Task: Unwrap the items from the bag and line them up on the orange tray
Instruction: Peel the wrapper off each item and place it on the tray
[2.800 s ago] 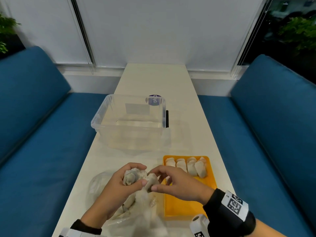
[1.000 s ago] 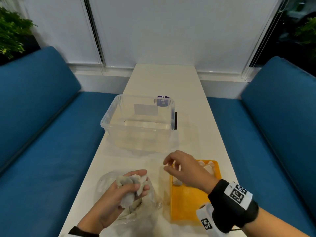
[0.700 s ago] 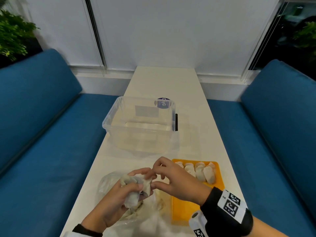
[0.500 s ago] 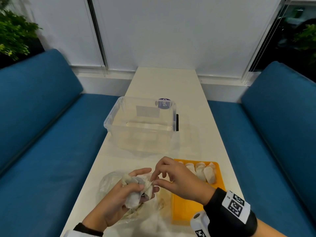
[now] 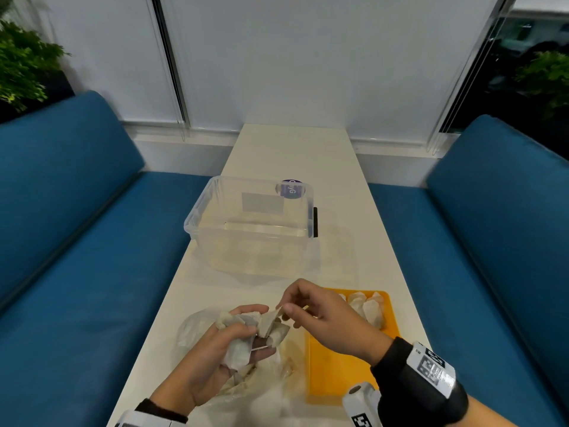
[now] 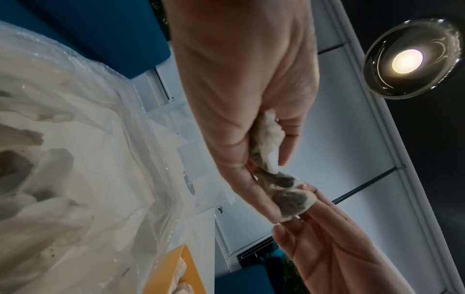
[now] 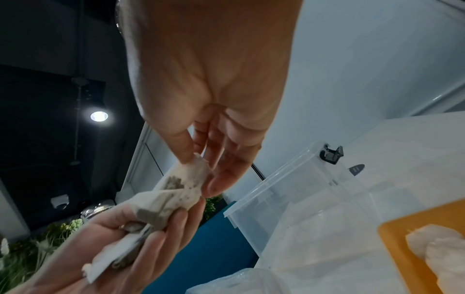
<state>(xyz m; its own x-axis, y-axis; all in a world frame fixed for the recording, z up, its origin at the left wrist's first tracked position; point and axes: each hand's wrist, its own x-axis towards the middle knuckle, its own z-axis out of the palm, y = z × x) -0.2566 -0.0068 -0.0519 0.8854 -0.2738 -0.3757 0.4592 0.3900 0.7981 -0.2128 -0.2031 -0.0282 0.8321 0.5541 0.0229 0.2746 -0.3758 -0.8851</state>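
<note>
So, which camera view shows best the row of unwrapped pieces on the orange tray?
The head view: the pieces lie along the far end of the orange tray, partly behind the right hand. The right wrist view shows only one or two at its edge; the left wrist view shows a few at its bottom edge.

Count: two hands (image 5: 212, 355), one orange tray (image 5: 335, 365), one plastic bag (image 5: 197, 326), one clear bin (image 5: 249, 238), two blue sofas (image 5: 77, 241). Tea bags on tray: three visible, others hidden.
</note>
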